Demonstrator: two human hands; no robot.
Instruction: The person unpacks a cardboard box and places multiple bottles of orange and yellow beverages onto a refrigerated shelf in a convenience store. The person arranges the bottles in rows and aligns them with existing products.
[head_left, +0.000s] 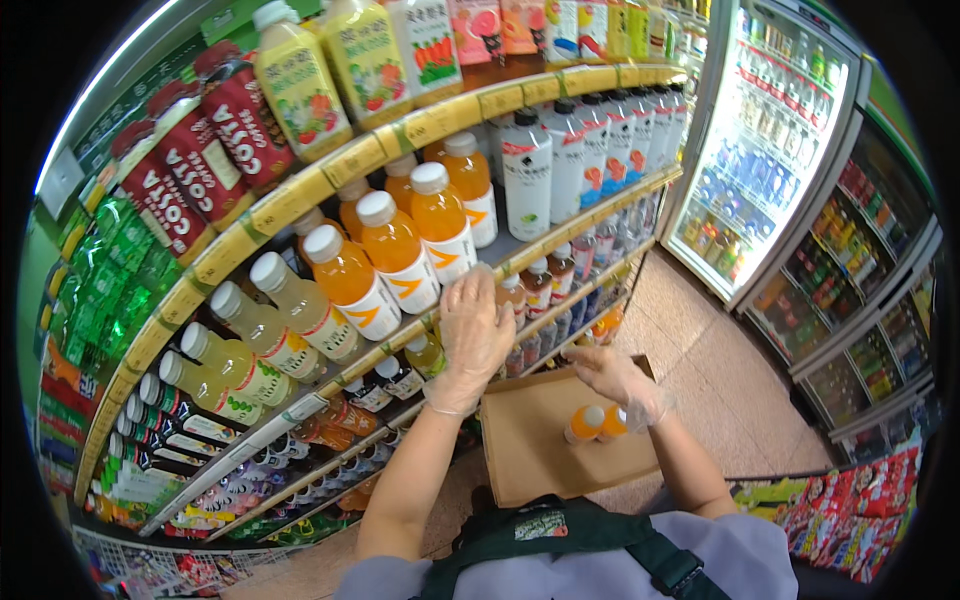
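My left hand, in a clear plastic glove, rests against the shelf edge beside the front row of orange drink bottles. Its fingers touch or nearly touch the base of the closest bottle; whether they grip anything cannot be told. Gloved as well, my right hand hovers over a shallow cardboard box, fingers slightly apart and holding nothing visible. Inside the box stand two orange drink bottles with white caps, one partly hidden by the right wrist.
Pale yellow drink bottles stand left of the orange ones, and clear bottles with black caps to the right. A lit drinks refrigerator is across the tiled floor. Red snack packets lie at lower right.
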